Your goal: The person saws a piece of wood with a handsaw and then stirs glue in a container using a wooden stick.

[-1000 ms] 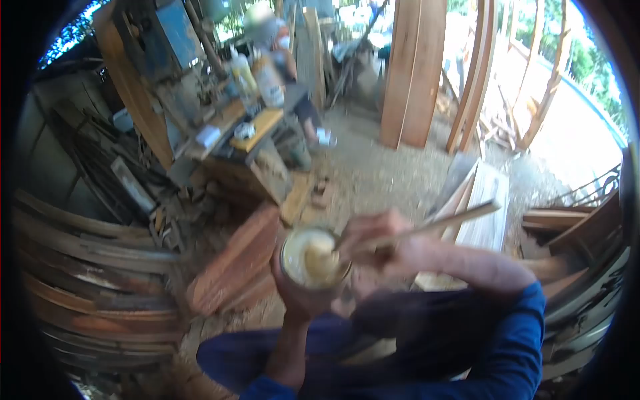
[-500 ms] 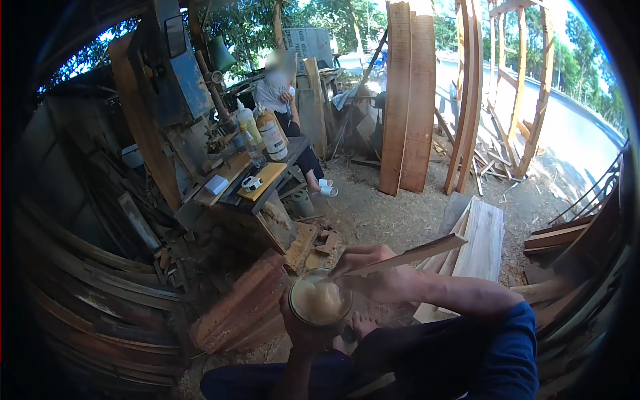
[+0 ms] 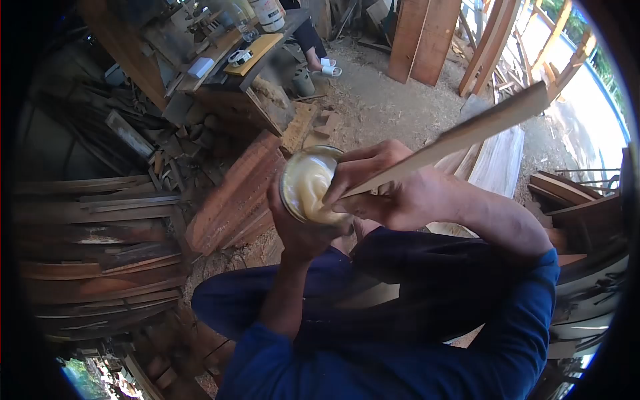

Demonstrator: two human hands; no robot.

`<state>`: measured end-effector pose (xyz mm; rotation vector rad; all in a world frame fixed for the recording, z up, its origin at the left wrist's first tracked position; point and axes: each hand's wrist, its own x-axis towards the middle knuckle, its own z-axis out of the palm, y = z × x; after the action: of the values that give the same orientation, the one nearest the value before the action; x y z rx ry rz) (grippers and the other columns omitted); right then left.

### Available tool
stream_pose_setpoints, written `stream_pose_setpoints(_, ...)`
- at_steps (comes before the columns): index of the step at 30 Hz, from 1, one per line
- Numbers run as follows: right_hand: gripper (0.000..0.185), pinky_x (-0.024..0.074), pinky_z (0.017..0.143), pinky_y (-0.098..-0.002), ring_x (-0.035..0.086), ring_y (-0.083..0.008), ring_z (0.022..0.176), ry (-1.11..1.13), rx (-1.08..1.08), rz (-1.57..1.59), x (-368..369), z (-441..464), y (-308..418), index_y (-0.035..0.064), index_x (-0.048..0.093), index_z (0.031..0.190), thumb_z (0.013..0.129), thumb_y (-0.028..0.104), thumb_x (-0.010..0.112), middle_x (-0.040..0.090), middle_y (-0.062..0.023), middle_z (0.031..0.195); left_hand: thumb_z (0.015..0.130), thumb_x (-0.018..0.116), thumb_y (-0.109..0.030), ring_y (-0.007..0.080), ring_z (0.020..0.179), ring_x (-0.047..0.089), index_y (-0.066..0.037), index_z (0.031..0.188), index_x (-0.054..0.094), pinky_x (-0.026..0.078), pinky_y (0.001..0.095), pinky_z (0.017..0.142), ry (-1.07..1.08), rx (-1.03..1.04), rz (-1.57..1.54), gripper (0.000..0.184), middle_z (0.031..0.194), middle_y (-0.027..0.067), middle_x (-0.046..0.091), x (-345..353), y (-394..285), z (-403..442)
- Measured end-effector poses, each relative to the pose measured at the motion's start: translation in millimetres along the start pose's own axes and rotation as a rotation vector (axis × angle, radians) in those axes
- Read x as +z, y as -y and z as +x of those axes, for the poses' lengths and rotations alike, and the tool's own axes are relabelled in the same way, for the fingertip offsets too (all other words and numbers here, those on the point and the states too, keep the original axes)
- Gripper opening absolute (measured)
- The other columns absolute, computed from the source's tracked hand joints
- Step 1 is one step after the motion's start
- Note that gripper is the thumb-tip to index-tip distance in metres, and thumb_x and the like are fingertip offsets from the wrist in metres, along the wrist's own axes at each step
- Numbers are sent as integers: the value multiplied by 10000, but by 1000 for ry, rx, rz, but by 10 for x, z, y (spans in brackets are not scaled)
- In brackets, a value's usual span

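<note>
A round container (image 3: 288, 193) of thick, creamy yellow paste (image 3: 308, 186) rests in my left hand (image 3: 293, 230), whose fingers wrap round its side and underside. My right hand (image 3: 393, 183) grips a long flat wooden stick (image 3: 467, 133) over the container. The stick's lower end meets the paste by the right side of the rim, partly hidden by my fingers. Its wide upper end points up and to the right.
Reddish timber (image 3: 233, 193) lies left of the container. Behind it stands a workbench (image 3: 267, 50) with a tape measure (image 3: 240, 58) and a bottle (image 3: 269, 15). A person's sandalled feet (image 3: 327, 69) show beyond. Upright planks (image 3: 425, 40) stand at the back; stacked boards (image 3: 100, 247) line the left.
The view has tipped downward, so the person behind the bench now shows only by the legs and feet. The stick has swung steeper, and the paste's surface has changed shape.
</note>
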<state>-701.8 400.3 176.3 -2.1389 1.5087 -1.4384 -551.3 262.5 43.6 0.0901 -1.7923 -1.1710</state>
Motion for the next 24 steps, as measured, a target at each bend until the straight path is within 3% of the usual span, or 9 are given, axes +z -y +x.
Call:
stream_pose_setpoints(1,121,555,713,-364,716,-238,840,-9,-4,0,-46,38,-31,36,697,1002,887,-1,712,704,-100,854,586,1019,-482,349,1323,522,32,1544,208,434,495,1127,134,118,55,1356,1430,225,467,-18,43,24)
stream_pose_setpoints(4,128,550,762,-399,706,-292,843,-55,371,2,-261,37,-44,40,692,976,863,33,752,694,-109,841,569,1022,-500,337,1312,526,42,1532,227,453,480,1106,15,101,59,1361,1423,216,466,-18,158,-83)
stream_pose_setpoints(8,172,548,753,-426,686,-359,831,-52,33,41,20,29,-55,30,694,951,801,19,778,686,-160,865,592,1018,-472,357,1334,511,21,1554,165,464,493,1111,109,61,175,1378,1480,238,414,-92,40,-51)
stream_pose_setpoints(9,150,559,790,-385,712,-272,916,-40,99,11,-49,19,-116,24,726,1021,873,37,750,717,-133,939,615,1006,-482,360,1358,497,4,1561,139,470,497,1113,191,154,334,1372,1500,251,398,-22,36,-77)
stream_pose_setpoints(11,167,561,807,-389,711,-285,923,-68,205,-139,-219,-14,-179,28,722,1040,873,27,732,715,-143,945,614,1009,-455,380,1288,546,38,1551,171,494,514,1076,55,-2,-53,1350,1463,240,435,119,55,-97)
stream_pose_setpoints(14,152,560,804,-409,703,-299,898,-78,84,-126,-228,-91,-153,29,698,1019,870,35,726,699,-142,908,609,996,-482,397,1307,534,31,1557,175,494,536,1062,-12,-10,-8,1355,1470,230,436,2,172,-91)
stream_pose_setpoints(16,141,560,799,-418,700,-307,883,-46,52,-144,-44,-44,-66,31,691,1009,871,36,721,692,-140,892,583,1005,-461,393,1327,521,25,1561,155,472,540,1081,133,46,282,1384,1472,227,435,-88,193,-125)
stream_pose_setpoints(21,155,554,800,-431,693,-332,869,-144,124,-148,-183,-95,-328,42,663,1015,870,46,716,683,-141,873,610,986,-383,371,1326,522,8,1560,164,442,509,1116,108,60,159,1316,1445,229,453,46,102,-125)
stream_pose_setpoints(24,127,552,741,-410,692,-341,845,-49,82,-138,19,-133,-170,35,657,987,871,40,708,683,-138,865,603,977,-514,345,1384,467,-9,1551,239,405,508,1126,35,-106,173,1304,1493,195,424,-19,91,-101)
